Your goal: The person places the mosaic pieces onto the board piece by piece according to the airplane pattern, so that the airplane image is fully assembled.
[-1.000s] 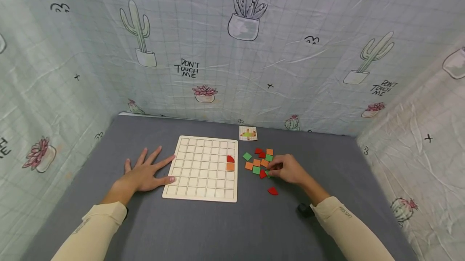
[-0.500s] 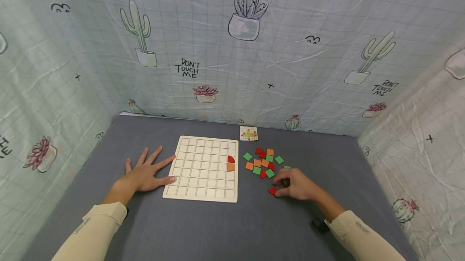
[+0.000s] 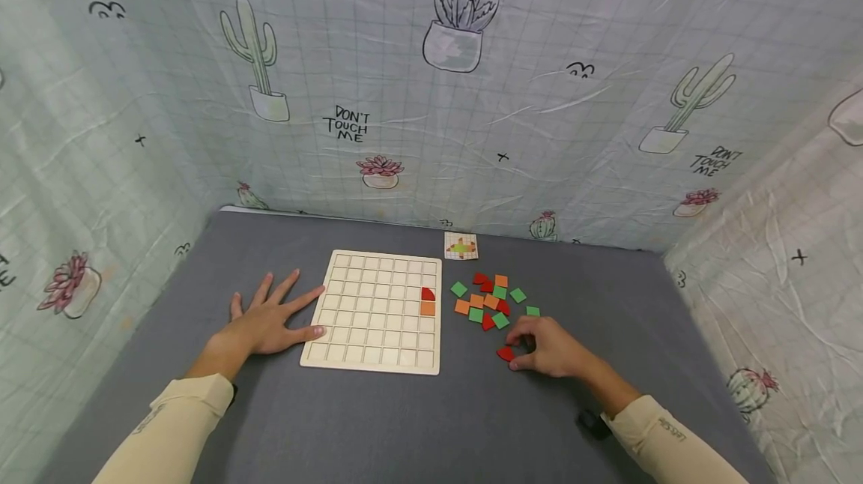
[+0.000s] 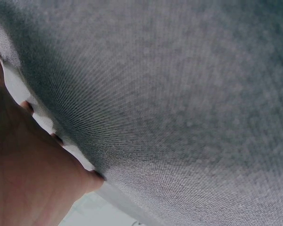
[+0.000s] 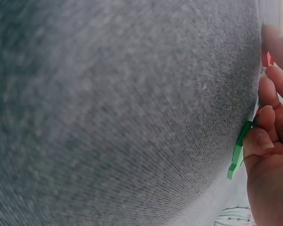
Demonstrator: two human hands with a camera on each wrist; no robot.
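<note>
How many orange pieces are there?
5: one orange piece on the board; four loose beside it, one at the back, three roughly in a row nearer. The right hand might hide more.

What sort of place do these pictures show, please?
Probably a curtained-off tabletop booth: cactus-print cloth stands on three sides of a grey table, which holds a gridded board and coloured tiles.

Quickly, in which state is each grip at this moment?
Left grip: open, fingers spread, beside the board.
Right grip: fingers curled at a red piece; whether holding it cannot be told.
</note>
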